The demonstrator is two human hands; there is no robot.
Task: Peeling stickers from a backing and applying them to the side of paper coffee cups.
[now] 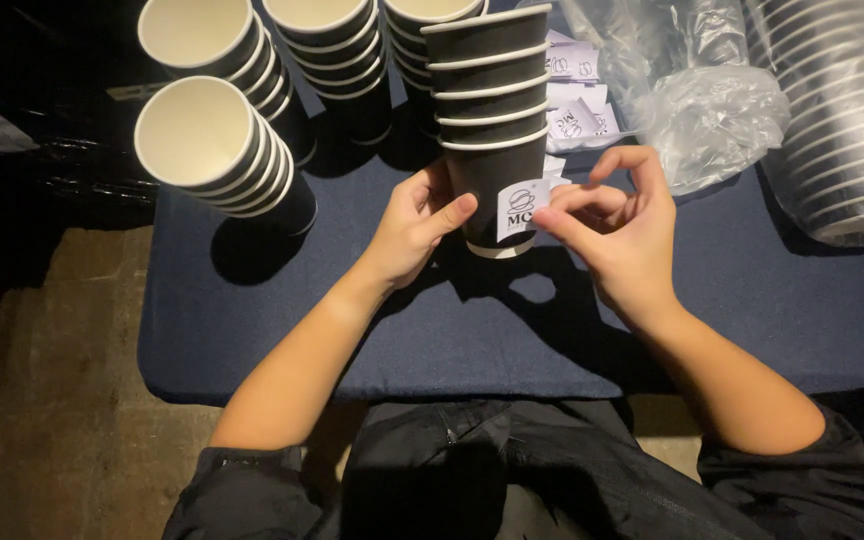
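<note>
Upright stack of black paper cups (492, 110), white sticker (520, 208) on bottom cup

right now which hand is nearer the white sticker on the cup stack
Right. The right hand pinches the sticker's edge; the left hand grips the cup stack beside it, thumb just short of it.

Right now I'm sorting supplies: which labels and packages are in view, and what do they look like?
Sticker: white square, dark mark, on the held cup stack.
Loose stickers: small white pile behind that stack.
Plastic bag: clear, crumpled, upper right.
Bagged cups: dark, white rims, far right.
</note>
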